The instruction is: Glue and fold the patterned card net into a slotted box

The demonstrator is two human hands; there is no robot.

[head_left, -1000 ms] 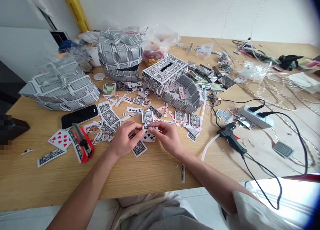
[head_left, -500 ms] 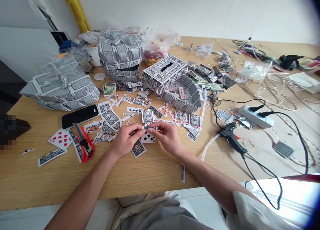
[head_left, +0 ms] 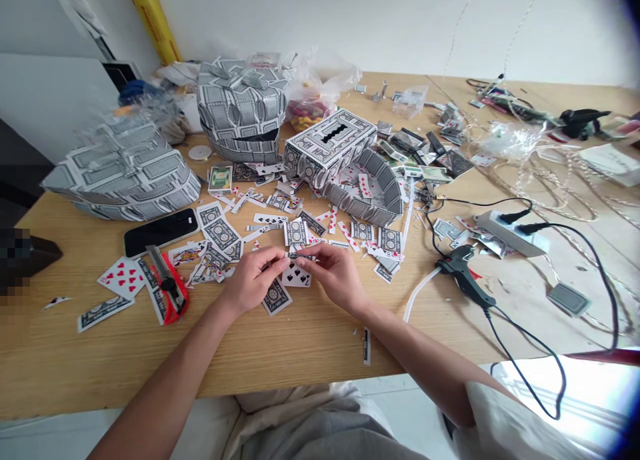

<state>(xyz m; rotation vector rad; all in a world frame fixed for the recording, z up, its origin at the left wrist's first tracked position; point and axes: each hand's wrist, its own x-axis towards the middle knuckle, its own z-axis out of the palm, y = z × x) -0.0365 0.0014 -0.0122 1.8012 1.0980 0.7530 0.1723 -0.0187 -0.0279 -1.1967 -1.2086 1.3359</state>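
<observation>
Between my two hands a small folded strip of playing card [head_left: 295,255] is pinched at the fingertips. My left hand [head_left: 256,278] is closed on its left end, and my right hand [head_left: 334,273] grips the right end with thumb and forefinger. Just below lies a seven of spades card [head_left: 297,277], partly covered by the fingers. A dark-backed card [head_left: 277,297] rests on the wood beside it, under my left hand. Beyond the fingertips sits another card, back side up [head_left: 295,233]. Cut cards and scraps are strewn around.
A red utility knife [head_left: 173,290] and a phone [head_left: 161,233] lie on the left. Woven card baskets [head_left: 123,173] and a card-covered box [head_left: 330,143] stand behind. To the right are a glue gun [head_left: 463,277], its cable and a power strip [head_left: 510,233].
Both hands stay in nearly the same place, still pinching the strip, with only slight finger movement. The view has shifted very slightly.
</observation>
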